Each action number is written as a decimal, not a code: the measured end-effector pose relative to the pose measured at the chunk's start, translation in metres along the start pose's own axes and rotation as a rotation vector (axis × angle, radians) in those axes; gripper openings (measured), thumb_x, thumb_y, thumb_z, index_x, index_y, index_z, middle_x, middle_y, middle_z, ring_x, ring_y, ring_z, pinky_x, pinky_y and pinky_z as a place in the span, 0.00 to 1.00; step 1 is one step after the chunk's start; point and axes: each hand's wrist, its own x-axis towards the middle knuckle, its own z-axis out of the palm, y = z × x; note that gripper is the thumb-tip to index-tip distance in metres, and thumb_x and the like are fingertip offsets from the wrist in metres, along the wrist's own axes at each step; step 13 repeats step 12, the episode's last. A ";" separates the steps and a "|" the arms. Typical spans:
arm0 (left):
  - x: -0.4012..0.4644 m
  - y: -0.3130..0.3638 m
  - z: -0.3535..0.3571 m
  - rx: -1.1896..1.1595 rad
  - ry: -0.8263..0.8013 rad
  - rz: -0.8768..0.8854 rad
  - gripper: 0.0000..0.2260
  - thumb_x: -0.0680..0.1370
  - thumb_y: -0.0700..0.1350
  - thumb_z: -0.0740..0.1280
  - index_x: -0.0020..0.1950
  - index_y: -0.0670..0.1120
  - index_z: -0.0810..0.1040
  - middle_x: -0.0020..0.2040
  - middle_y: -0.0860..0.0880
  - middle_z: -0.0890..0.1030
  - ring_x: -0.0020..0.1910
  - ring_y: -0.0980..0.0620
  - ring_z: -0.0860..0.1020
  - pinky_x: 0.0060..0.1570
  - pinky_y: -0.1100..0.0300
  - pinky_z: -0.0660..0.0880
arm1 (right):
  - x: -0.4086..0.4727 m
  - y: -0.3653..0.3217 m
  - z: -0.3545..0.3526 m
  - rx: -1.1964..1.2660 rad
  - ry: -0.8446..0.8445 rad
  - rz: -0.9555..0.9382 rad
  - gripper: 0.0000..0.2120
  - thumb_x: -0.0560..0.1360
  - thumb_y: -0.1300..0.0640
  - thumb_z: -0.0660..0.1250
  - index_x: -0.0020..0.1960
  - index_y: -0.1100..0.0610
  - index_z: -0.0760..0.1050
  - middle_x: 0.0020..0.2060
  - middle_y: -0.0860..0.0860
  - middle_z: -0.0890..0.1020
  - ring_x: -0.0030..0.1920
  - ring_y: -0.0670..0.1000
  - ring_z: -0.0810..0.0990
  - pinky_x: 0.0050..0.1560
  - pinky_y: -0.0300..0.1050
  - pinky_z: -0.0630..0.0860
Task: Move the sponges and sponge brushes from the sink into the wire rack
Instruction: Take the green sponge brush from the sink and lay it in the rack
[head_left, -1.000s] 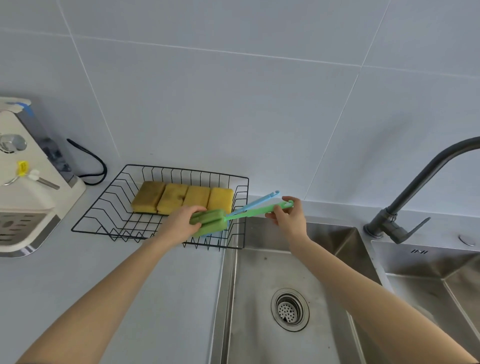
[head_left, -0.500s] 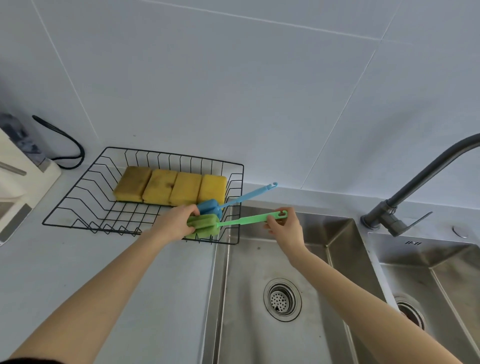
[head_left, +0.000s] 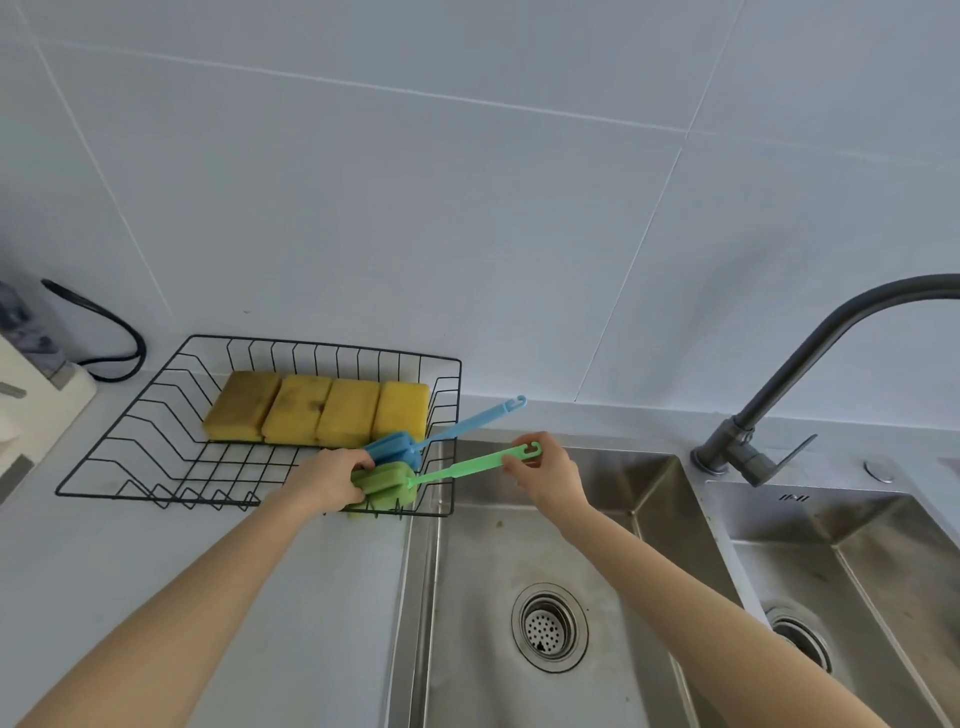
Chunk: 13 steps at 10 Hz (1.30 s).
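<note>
My left hand (head_left: 332, 480) grips the green brush (head_left: 387, 486) head, right fingers (head_left: 517, 467) pinch its handle, steadying it into the rack (head_left: 156, 415)

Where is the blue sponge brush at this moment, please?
In the head view, the blue sponge brush lies at the wire rack's right end, between the yellow sponges and the green brush, handle over the rim.

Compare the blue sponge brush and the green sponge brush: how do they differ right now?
The blue plastic-handled sponge brush lies free in the black wire rack, while the green plastic-handled sponge brush is held at both ends: left hand on its sponge head, right hand near its handle tip. The blue one sits farther back, next to the yellow sponges; the green one is at the rack's front edge. Both have long handles with hooked ends pointing over the steel sink.
</note>
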 end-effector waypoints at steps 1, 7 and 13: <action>-0.005 -0.002 -0.006 -0.058 -0.036 0.036 0.22 0.74 0.41 0.66 0.67 0.48 0.69 0.65 0.46 0.75 0.62 0.47 0.74 0.59 0.55 0.74 | -0.004 -0.002 -0.005 -0.059 -0.043 -0.013 0.22 0.77 0.58 0.64 0.70 0.56 0.65 0.60 0.57 0.76 0.46 0.48 0.75 0.34 0.31 0.71; -0.027 0.011 0.006 -0.043 -0.022 0.019 0.19 0.81 0.44 0.52 0.72 0.46 0.62 0.69 0.44 0.72 0.66 0.47 0.71 0.64 0.58 0.67 | 0.002 -0.007 -0.005 -0.084 -0.102 0.041 0.13 0.81 0.62 0.53 0.64 0.61 0.68 0.53 0.59 0.81 0.31 0.42 0.76 0.25 0.27 0.70; -0.037 0.031 -0.032 -0.124 0.092 0.049 0.20 0.80 0.43 0.54 0.73 0.44 0.61 0.73 0.45 0.67 0.70 0.47 0.68 0.68 0.57 0.65 | -0.011 -0.021 -0.039 -0.518 -0.099 -0.137 0.31 0.79 0.51 0.59 0.77 0.57 0.49 0.70 0.59 0.68 0.67 0.59 0.70 0.65 0.51 0.69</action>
